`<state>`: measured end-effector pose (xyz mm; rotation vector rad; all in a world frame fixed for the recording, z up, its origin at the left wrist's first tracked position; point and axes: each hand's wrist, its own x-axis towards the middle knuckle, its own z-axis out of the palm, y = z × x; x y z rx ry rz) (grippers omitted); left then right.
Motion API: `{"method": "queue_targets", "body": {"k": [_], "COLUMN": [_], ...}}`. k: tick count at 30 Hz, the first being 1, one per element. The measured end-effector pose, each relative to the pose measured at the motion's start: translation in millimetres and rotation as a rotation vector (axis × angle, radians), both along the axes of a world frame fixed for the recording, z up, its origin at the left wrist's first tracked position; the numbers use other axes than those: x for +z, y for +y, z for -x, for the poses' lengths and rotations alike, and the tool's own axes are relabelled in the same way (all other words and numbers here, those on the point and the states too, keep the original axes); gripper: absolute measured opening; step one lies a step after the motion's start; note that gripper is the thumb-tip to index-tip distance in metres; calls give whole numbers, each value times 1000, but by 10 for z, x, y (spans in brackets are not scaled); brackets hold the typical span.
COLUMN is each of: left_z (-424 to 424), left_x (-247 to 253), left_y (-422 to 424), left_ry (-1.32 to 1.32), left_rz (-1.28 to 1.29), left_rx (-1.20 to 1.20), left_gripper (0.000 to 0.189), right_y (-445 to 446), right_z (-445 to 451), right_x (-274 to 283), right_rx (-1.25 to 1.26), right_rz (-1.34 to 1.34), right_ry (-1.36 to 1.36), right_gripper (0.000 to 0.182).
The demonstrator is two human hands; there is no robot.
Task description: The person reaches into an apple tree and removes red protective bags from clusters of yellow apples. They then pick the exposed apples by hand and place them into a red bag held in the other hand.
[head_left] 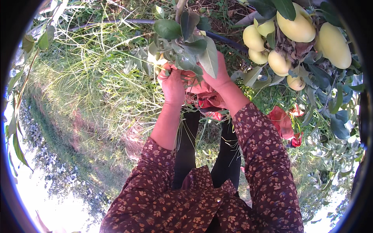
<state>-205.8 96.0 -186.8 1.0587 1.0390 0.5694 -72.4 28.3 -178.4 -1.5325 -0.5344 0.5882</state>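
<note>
Both hands are raised to a leafy apple branch at the top centre. My left hand has thumb and fingers bent together beside a pale yellow fruit, partly behind leaves; what its fingertips pinch cannot be made out. My right hand reaches up behind a large leaf, which hides its fingers. Crumpled red paper or thin sheeting lies between and below the wrists. Several pale yellow apples hang in a cluster at the upper right, away from the hands.
Tall grass spreads on the left and below the branch. A dark hose or pipe runs behind the leaves. Red scraps lie by the foliage on the right. A thin leafy twig hangs at the far left.
</note>
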Motion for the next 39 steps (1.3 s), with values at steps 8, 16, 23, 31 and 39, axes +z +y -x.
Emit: {"method": "queue_targets", "body": {"k": [8, 16, 23, 31, 39], "left_z": [98, 493, 894, 952, 1291], "left_x": [0, 139, 168, -416, 451], "left_y": [-96, -203, -394, 93, -939], "left_ry": [-136, 504, 519, 922, 525], "left_rz": [166, -929, -896, -535, -652], "left_rx": [71, -1173, -1545, -1369, -1545], "left_gripper": [12, 54, 67, 54, 33], "right_y": [-16, -655, -2207, -2590, -2353], "right_z": [-127, 201, 832, 1476, 1223], "right_x": [-370, -821, -1138, -222, 1115], "right_rx": [-160, 2, 559, 576, 465], "right_rz": [207, 574, 799, 1016, 572], "right_ry": [375, -63, -491, -1, 14], "right_gripper": [13, 14, 28, 45, 35]}}
